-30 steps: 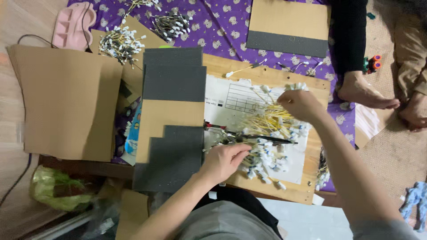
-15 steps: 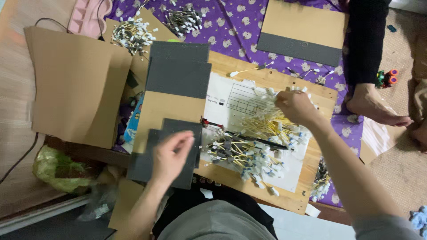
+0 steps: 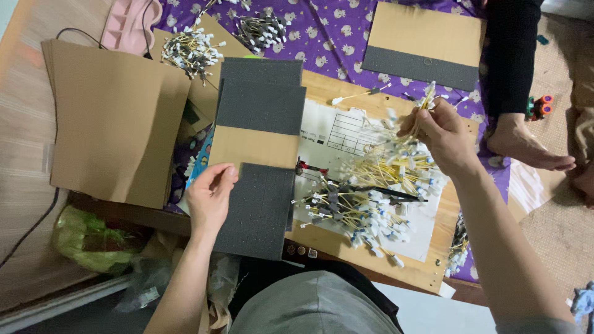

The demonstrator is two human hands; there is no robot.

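Head view: the left hand (image 3: pixel 210 198) rests with fingers curled on the left edge of a dark grey foam sheet (image 3: pixel 258 210) on the wooden worktop (image 3: pixel 433 247). The right hand (image 3: pixel 442 136) pinches a small bundle of yellow-wired connectors (image 3: pixel 424 102) above the loose pile (image 3: pixel 371 198) on white paper (image 3: pixel 334 133).

A flat brown cardboard card with dark grey foam strips (image 3: pixel 258 162) lies lengthwise on the wooden worktop, its near grey end under the left hand's fingertips. A thin yellow wire with a white connector tip (image 3: pixel 422 106) stands tilted, pinched above the loose heap of yellow wires (image 3: pixel 371 198).
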